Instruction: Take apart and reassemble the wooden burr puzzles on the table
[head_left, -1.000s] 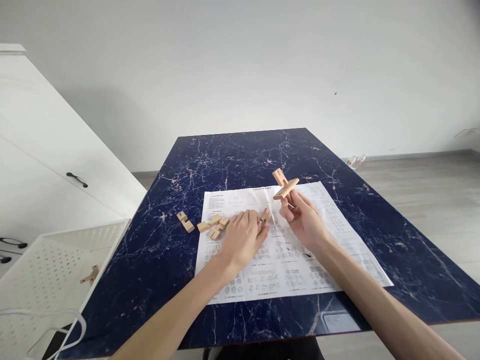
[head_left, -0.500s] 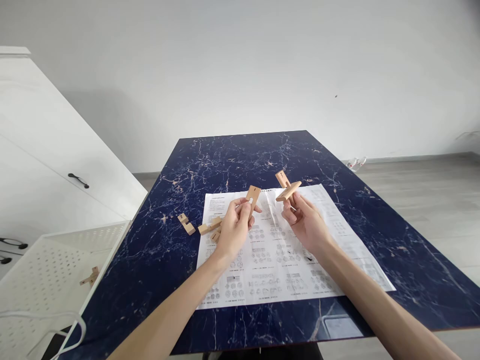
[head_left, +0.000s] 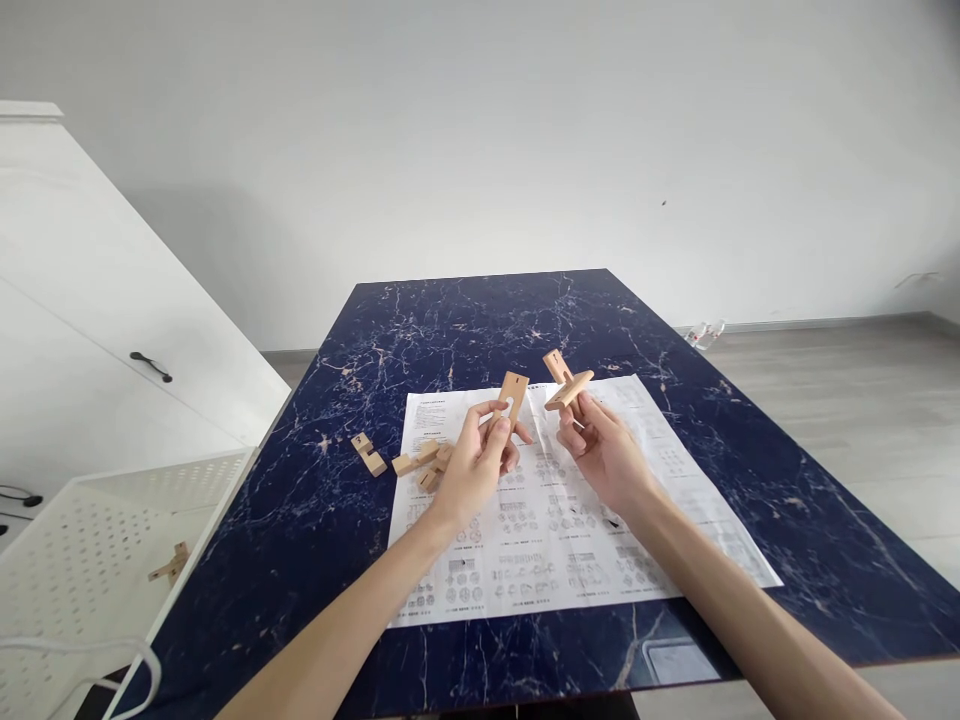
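My left hand (head_left: 480,455) is closed on a flat wooden puzzle piece (head_left: 514,390) with a hole in it and a dark mark near its top end. In my right hand (head_left: 604,450) I grip two wooden pieces joined crosswise (head_left: 568,385), the rear one marked with a dark numeral. Both hands are above a printed instruction sheet (head_left: 525,570), the two held parts apart from each other. Left of my left hand lie several notched wooden pieces (head_left: 427,455), partly hidden by it. Another notched wooden piece (head_left: 368,455) rests on the dark table beside the sheet.
The blue marble-patterned table (head_left: 480,320) stands near a grey wall. At left are a white cabinet (head_left: 90,280) and a white perforated basket (head_left: 67,560) holding a wooden piece (head_left: 171,563) and near a white cable (head_left: 75,645). Clear bottles (head_left: 705,335) stand on the floor beyond.
My left hand has tilted its wooden piece so that more of the broad face and hole shows. My right hand keeps hold of the joined pieces. The whole view has shifted slightly.
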